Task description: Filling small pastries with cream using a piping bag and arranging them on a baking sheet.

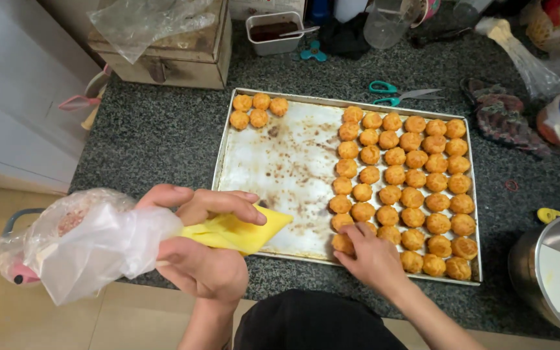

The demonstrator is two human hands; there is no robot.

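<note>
A metal baking tray (273,162) lies on the dark speckled counter. Several round golden pastry puffs (409,175) fill its right half in rows, and a small cluster of puffs (257,109) sits in its far left corner. My left hand (202,253) grips a clear plastic piping bag (98,240) filled with yellow cream, its tip (273,223) pointing right over the tray's near edge. My right hand (374,256) rests on the tray's near edge with its fingers on a puff (343,243) at the front of the leftmost row.
Teal-handled scissors (400,94) lie behind the tray. An oven mitt (510,116) and plastic bags sit at the right. A steel bowl (555,272) stands at the near right. A metal box (170,52) and a small container (273,32) are at the back.
</note>
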